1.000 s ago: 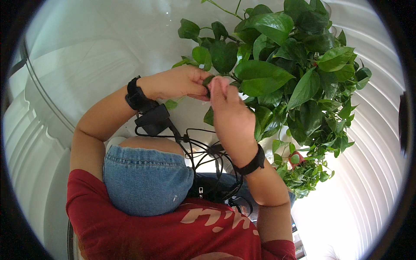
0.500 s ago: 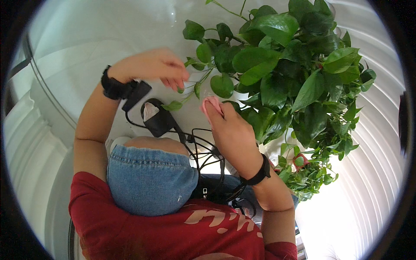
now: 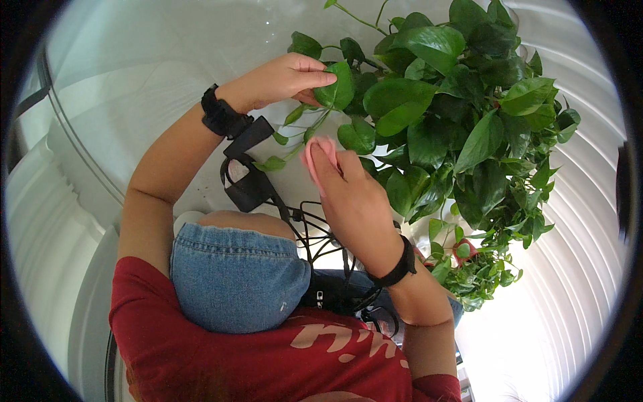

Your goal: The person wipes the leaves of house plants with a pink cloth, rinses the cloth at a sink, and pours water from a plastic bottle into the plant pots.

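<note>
A leafy green trailing plant [image 3: 429,114] spreads over the upper right. At its left side my left hand [image 3: 288,82] pinches a heart-shaped leaf [image 3: 337,87], thumb on top and fingers partly hidden beneath. My right hand [image 3: 351,201] grips a crumpled pink cloth [image 3: 321,157] between thumb and fingers. The cloth is a short way below that leaf, apart from it. Black straps with devices circle both wrists.
Black cables [image 3: 315,228] run from a black strapped item [image 3: 246,187] past my denim-covered knee [image 3: 238,281]. A smaller plant [image 3: 469,271] stands lower right, beside a pale curtain [image 3: 569,281]. Behind the leaves is a glossy white surface [image 3: 167,53].
My left hand has moved up and right and taken hold of a leaf. My right hand, still with the pink cloth, has shifted only slightly.
</note>
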